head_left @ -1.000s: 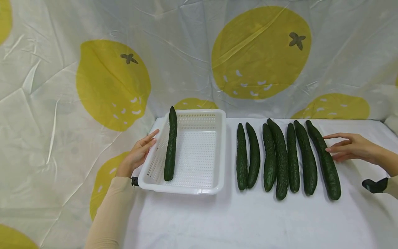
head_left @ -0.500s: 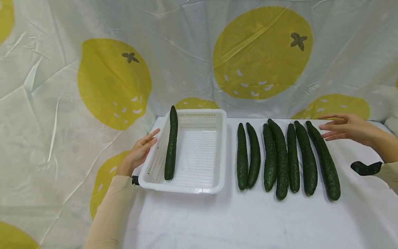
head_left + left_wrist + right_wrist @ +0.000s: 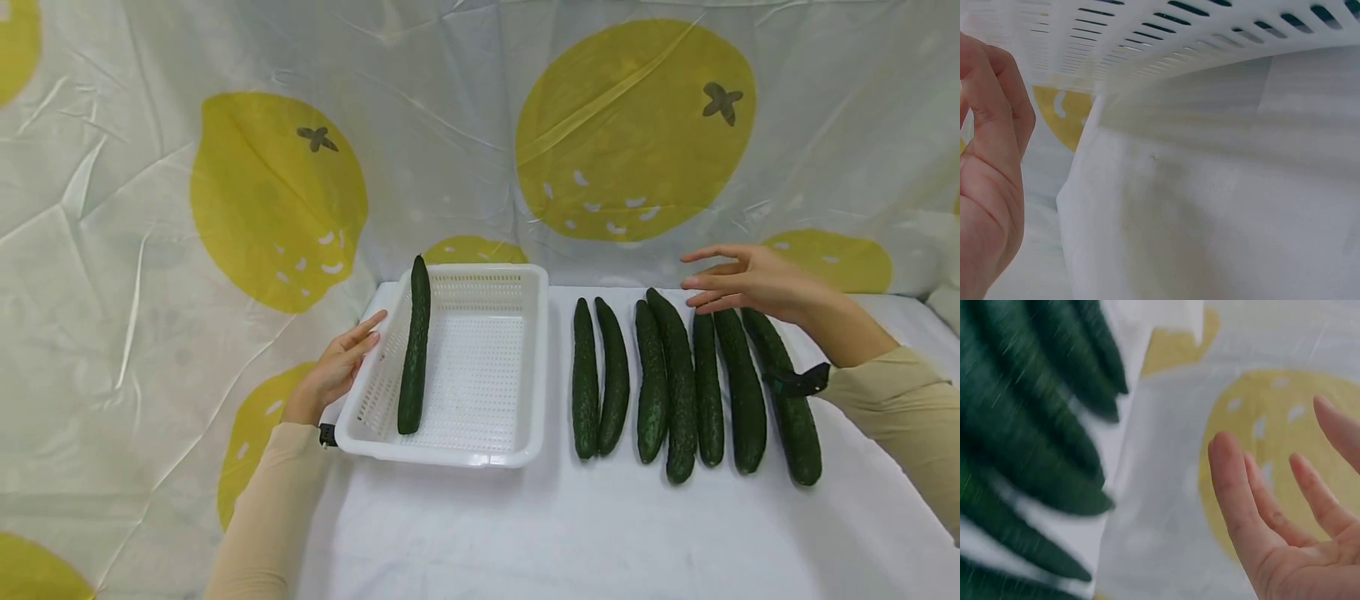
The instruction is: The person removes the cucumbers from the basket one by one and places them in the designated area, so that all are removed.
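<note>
My left hand [image 3: 330, 379] is at the left side of a white plastic basket [image 3: 530, 367], its fingertips against the rim. Loosely bent fingers [image 3: 1000, 94] show beside the slotted basket wall [image 3: 1166, 25] in the left wrist view. One dark green cucumber [image 3: 415, 350] leans lengthwise inside the basket, its tip above the far rim. My right hand [image 3: 765, 283] hovers near the far ends of a row of cucumbers [image 3: 678, 392], fingers spread, holding nothing. Its forearm passes over the rightmost cucumber [image 3: 798, 437]. In the right wrist view, several cucumbers [image 3: 1029, 412] lie left of the spread fingers [image 3: 1235, 494].
A white cloth [image 3: 600, 533] covers the table. Behind it hangs a pale curtain [image 3: 442, 150] printed with large yellow lemons. The cucumber row lies right of the basket, with a gap between them.
My right hand has moved left and away from me, from beside the rightmost cucumber to above the row's far ends. The left hand, basket and cucumbers have stayed put.
</note>
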Available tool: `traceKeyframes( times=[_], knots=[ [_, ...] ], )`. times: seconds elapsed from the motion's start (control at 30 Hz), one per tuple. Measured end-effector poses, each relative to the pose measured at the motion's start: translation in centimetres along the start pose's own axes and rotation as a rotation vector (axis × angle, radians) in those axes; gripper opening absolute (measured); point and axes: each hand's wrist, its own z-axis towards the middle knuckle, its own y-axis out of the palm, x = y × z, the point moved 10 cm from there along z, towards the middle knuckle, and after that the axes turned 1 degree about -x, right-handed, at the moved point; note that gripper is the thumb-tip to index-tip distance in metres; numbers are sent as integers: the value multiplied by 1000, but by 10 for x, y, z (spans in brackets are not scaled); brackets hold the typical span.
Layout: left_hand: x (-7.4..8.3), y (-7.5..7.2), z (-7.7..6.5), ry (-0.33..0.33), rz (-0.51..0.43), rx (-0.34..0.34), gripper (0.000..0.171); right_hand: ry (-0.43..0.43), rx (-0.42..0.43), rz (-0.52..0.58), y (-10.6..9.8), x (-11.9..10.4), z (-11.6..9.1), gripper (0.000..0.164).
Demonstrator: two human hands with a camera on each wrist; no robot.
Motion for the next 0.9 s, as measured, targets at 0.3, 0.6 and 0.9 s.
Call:
traceKeyframes(
  times=[0.3,0.6,0.9],
  knots=[
    [-2,-1,0,-8,-9,4,51,26,-11,106,51,-35,39,53],
    [-1,0,0,-4,9,2,52,10,-50,177,98,-59,79,51],
    [-2,1,1,-3,-27,2,52,-4,-120,214,151,-70,116,53]
  ],
)
